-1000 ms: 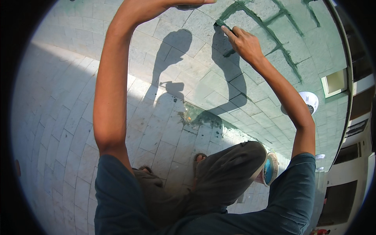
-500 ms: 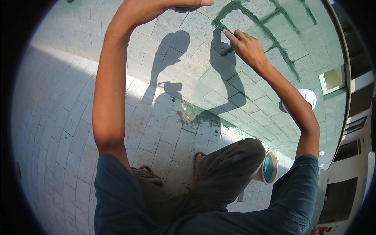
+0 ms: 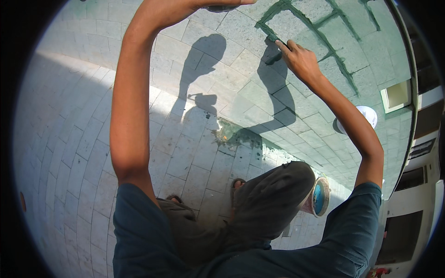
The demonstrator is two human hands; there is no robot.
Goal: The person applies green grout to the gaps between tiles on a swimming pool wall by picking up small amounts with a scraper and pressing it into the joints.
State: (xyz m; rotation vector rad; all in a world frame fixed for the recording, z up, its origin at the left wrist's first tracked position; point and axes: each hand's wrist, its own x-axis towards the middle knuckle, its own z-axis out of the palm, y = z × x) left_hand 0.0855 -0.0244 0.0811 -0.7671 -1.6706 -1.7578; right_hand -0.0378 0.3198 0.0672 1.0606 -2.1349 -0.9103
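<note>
My right hand is at the tiled wall, its index finger stretched along a joint coated with dark green grout. Its other fingers curl in, and whatever they hold is hidden. At the top edge my left hand is partly cut off, with its thumb stretched to the right. Beneath it shows the rim of a dark rounded thing, which this hand grips; most of it is out of view. Dark green lines fill several joints further right and up.
A bucket with blue-green contents stands right of my knee. Green smears and splashes lie where paving meets wall. A round white fitting and a square recess are on the wall at right. My shadow falls across the tiles.
My right hand has slid a little right and down along the grouted joint. My left hand stays at the top edge with the dark thing. The view has shifted slightly.
</note>
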